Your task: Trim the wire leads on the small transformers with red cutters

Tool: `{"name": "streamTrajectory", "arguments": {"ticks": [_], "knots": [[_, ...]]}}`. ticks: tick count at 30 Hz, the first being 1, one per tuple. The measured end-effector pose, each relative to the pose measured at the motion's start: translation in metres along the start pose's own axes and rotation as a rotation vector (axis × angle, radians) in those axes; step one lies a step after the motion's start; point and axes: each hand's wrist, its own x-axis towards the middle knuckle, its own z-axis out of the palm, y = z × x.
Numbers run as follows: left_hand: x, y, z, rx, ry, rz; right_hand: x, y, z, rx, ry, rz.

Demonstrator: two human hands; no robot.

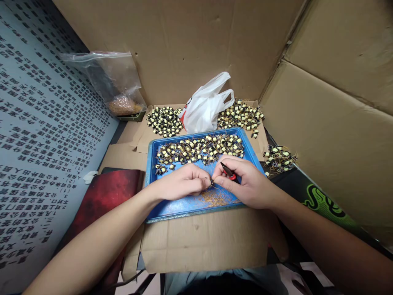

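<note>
Over a blue tray (172,209), both hands meet near its middle. My left hand (184,182) is closed, pinching a small transformer (211,183) that is mostly hidden by the fingers. Close against it, my right hand (245,180) keeps red-and-black cutters (229,171) in its palm, dark jaws pointing up and left. Its thumb and forefinger are pinched together beside the transformer, perhaps on a lead too thin to make out. Several small transformers with yellow tape and copper leads (196,149) fill the tray's far half. Cut wire bits (215,198) lie under the hands.
Behind the tray are two piles of transformers, left (166,121) and right (241,115), with a white plastic bag (202,104) between them. Another heap (280,158) sits at the right. A clear zip bag (123,90) stands back left. Cardboard walls (196,49) enclose the back and right.
</note>
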Motion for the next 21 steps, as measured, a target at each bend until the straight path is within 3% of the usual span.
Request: {"name": "streamTrajectory", "arguments": {"ticks": [9,12,17,21], "knots": [[0.0006,0.0019,0.0011,0.069,-0.028,-0.008,0.0018,0.0006,0.0096,-0.027,0.123,0.008],[0.0010,0.0019,0.0038,0.010,-0.035,0.013,0.0032,0.0025,0.0083,0.136,0.147,0.111],[0.0021,0.0003,0.0048,-0.100,0.073,0.039,0.0059,0.0068,0.0055,0.396,0.032,0.205],[0.0018,-0.0012,0.0032,-0.073,0.099,0.034,0.0052,0.0061,0.0072,0.516,0.026,0.268]]}}
